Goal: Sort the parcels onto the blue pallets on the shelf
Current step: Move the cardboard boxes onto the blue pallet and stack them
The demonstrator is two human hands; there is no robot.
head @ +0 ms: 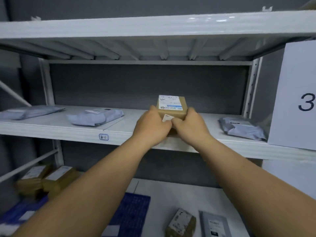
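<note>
Both hands grip a small brown cardboard box (171,106) with a white printed shipping label on its top, holding it at the front edge of the middle white metal shelf (119,132). The left hand (151,124) wraps the box's left side, its fingers (153,108) curled up over the edge; the right hand (189,123) clasps the right side the same way, and the two thumbs meet over a small white sticker on the box's near face. Whether the box rests on the shelf or is held just above it cannot be told.

The same shelf carries three grey plastic mailer bags: one flat at the far left (29,112), one crumpled with a white label left of centre (95,117), and one with a label at the right (242,127). A small handwritten tag (103,137) sits on the shelf's front lip.

On the lower level, a blue gridded plastic pallet (135,214) lies partly hidden under the left forearm. To its left, two brown cardboard boxes with white labels (46,180) stand side by side, blurred. To the right of the pallet, a small brown labelled parcel (182,223) and a flat grey mailer (215,224) lie on the white shelf surface. A white sign with a large 3 (301,101) stands at the right.
</note>
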